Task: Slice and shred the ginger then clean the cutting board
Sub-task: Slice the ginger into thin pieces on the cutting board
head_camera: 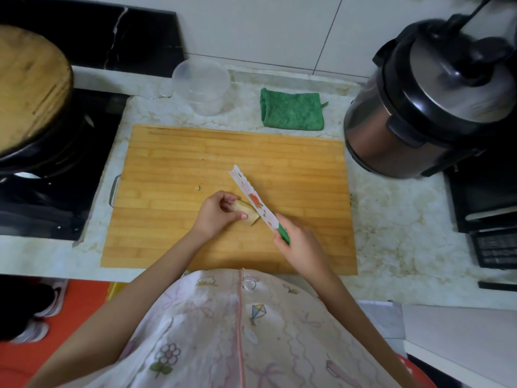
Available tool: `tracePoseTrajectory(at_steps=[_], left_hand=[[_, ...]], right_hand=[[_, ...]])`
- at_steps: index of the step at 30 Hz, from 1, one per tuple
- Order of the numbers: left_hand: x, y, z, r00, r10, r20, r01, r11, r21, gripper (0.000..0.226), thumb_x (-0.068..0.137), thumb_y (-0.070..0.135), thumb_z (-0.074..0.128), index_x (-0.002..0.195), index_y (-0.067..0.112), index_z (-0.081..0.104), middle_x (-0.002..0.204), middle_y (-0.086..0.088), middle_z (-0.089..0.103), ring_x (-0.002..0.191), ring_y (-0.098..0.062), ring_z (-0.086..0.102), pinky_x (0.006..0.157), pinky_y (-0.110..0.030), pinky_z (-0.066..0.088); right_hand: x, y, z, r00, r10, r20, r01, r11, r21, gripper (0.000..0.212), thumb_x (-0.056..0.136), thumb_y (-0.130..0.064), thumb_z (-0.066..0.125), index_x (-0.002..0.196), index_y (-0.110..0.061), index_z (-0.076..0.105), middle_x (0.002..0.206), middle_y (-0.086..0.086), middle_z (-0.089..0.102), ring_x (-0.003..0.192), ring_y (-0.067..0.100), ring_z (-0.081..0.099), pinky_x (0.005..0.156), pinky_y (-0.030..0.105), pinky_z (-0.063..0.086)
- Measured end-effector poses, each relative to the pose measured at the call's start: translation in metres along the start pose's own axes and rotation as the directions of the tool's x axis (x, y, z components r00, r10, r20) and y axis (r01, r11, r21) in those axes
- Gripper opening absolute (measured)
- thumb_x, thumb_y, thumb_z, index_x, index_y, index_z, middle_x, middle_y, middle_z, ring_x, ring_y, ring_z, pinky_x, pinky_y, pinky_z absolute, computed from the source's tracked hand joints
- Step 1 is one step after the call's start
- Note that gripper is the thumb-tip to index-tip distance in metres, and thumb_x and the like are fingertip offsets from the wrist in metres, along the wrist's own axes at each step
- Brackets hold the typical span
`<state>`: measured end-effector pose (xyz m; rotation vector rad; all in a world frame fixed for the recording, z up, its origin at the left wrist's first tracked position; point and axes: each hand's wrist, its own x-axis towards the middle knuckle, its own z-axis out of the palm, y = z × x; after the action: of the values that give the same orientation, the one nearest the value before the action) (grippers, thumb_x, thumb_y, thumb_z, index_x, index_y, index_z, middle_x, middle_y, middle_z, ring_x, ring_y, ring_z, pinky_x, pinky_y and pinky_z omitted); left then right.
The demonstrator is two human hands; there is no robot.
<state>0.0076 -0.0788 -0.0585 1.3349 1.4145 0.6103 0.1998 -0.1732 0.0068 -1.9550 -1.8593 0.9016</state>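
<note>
The left hand's fingers and thumb pinch the ginger, which lies near the middle of the cutting board. The right hand's fingers curl round the green handle of the knife. Its white blade (a red print on it, too blurred to read) rests against the ginger's right side. 1 small slice lies on the board, left of the hand. Behind the board, the counter carries a clear plastic tub that looks empty, a folded green cloth, and a pressure cooker. The cooker's lid hides its contents, and the frame edge cuts it off.
</note>
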Motion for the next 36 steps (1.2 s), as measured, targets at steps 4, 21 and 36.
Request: tracePoseTrajectory(at_steps=[4, 21, 36], left_hand=[[0.001, 0.002, 0.001, 1.0, -0.02, -0.01, 0.02, 1.0, 0.013, 0.043, 0.062, 0.001, 0.086, 0.099, 0.007, 0.064, 0.084, 0.007, 0.059, 0.07, -0.007, 0.054, 0.067, -0.008, 0.044], [-0.004, 0.01, 0.033, 0.979, 0.185, 0.082, -0.2, 0.947, 0.252, 0.09, 0.06, 0.015, 0.089, 0.138, 0.009, 0.047, 0.127, -0.008, 0.045, 0.115, -0.02, 0.048, 0.099, -0.025, 0.04], [-0.002, 0.007, 0.026, 0.947, 0.317, 0.057, -0.313, 0.864, 0.395, 0.083, 0.059, 0.035, 0.089, 0.132, 0.013, 0.056, 0.123, -0.008, 0.05, 0.113, -0.023, 0.05, 0.095, -0.037, 0.046]], right_hand=[[0.005, -0.002, -0.001, 1.0, -0.015, 0.015, 0.015, 0.998, -0.06, 0.034, 0.089, -0.013, 0.048, 0.122, -0.012, 0.054, 0.076, 0.005, 0.058, 0.063, 0.021, 0.051, 0.055, 0.037, 0.038], [-0.001, 0.01, -0.007, 0.977, 0.178, -0.114, -0.152, 0.966, 0.211, 0.039, 0.097, -0.018, 0.048, 0.136, -0.014, 0.049, 0.123, -0.004, 0.062, 0.085, 0.001, 0.055, 0.074, 0.026, 0.053], [-0.006, 0.005, -0.009, 0.978, 0.198, -0.073, -0.168, 0.94, 0.298, 0.038, 0.097, -0.017, 0.047, 0.134, -0.019, 0.05, 0.113, -0.01, 0.064, 0.071, 0.009, 0.06, 0.057, 0.027, 0.049]])
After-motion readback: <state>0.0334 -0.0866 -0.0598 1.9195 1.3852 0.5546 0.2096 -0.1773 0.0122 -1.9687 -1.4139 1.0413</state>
